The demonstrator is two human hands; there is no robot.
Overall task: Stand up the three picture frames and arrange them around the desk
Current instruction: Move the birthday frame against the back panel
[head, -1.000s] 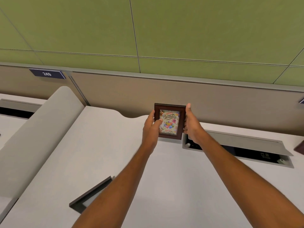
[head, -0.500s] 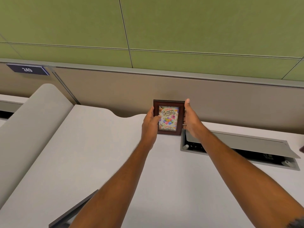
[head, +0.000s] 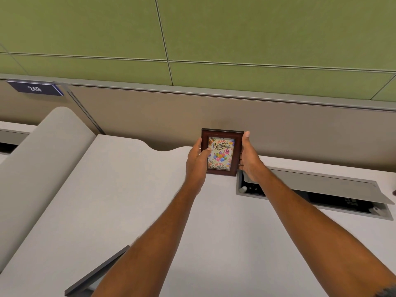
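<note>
**Birthday frame settled at the back of the desk**

The brown picture frame [head: 221,152], showing a "Happy Birthday" card with balloons, stood upright near the rear edge of the desk [head: 150,200], just in front of the beige partition [head: 171,116] and beside the left end of the open cable tray [head: 317,189]. Over the last second it had barely shifted relative to the tray; its lower edge appeared to meet the desktop, though whether its stand was bearing the weight could not be told. The left hand [head: 196,161] clasped the frame's left side with the thumb across the front, and the right hand [head: 248,159] pressed flat against its right side, so both held the frame. That steadiness suggested placement was nearly finished and a release was due.

A second dark frame [head: 96,275] lay low near the front of the desk, partly hidden by the left forearm, not yet stood up. A third frame was not clearly in view.
</note>
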